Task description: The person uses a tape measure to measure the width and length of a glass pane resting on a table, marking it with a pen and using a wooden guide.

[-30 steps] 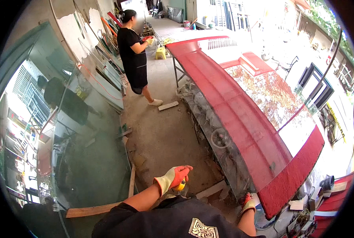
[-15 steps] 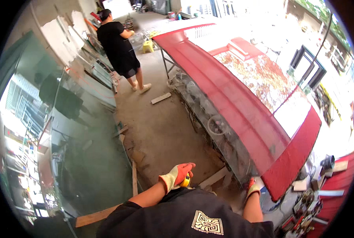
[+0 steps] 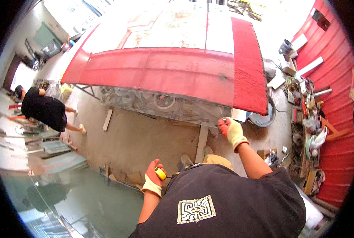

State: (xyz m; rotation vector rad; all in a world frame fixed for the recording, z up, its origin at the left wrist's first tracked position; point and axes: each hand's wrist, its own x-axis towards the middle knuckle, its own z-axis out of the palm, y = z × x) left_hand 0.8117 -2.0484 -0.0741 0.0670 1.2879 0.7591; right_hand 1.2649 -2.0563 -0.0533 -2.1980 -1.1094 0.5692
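My left hand [image 3: 154, 177], in a cream glove with an orange-red palm, is closed around a yellow tape measure [image 3: 160, 173] low in front of my body. My right hand [image 3: 232, 131], gloved the same way, is closed at the near right corner of a clear glass sheet [image 3: 177, 101]. A small dark thing shows at its fingers, too small to name, and I cannot tell if the fingers grip the glass. The glass lies over a red cloth-covered table [image 3: 249, 67] and juts past its near edge.
A person in black [image 3: 44, 109] walks at the far left. Large glass panes [image 3: 93, 198] lean at my lower left. A wood strip [image 3: 107, 119] lies on the floor. On the right, a cluttered bench [image 3: 304, 103] stands along a red corrugated wall [image 3: 335, 119].
My view has swung to the right, so the table now runs across in front of me. My right hand is further forward at the glass corner; the left still holds the tape measure.
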